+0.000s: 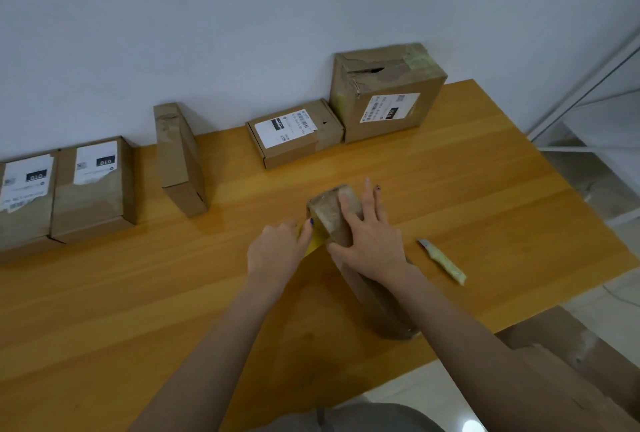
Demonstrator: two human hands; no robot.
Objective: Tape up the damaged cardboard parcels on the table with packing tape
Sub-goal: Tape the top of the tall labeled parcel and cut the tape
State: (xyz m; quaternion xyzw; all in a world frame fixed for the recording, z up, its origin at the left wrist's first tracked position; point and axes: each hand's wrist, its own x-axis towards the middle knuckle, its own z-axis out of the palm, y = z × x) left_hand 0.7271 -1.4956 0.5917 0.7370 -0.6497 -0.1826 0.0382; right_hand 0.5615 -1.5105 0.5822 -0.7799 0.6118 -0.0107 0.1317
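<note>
A long narrow cardboard parcel [375,303] lies on the wooden table [138,293], its far end pointing away from me. My right hand [367,234] lies flat on top of that far end, fingers straight and spread. My left hand [280,251] grips a yellow roll of packing tape [313,243] held against the parcel's left side; most of the roll is hidden by the fingers. A strip of glossy tape covers the parcel's far end [327,211].
A small knife with a pale handle [443,260] lies right of the parcel. Along the wall stand several other parcels: two labelled ones at left [93,189], a thin upright one [180,158], a flat labelled one [294,133] and a big torn box [388,92]. A white rack [595,113] stands at right.
</note>
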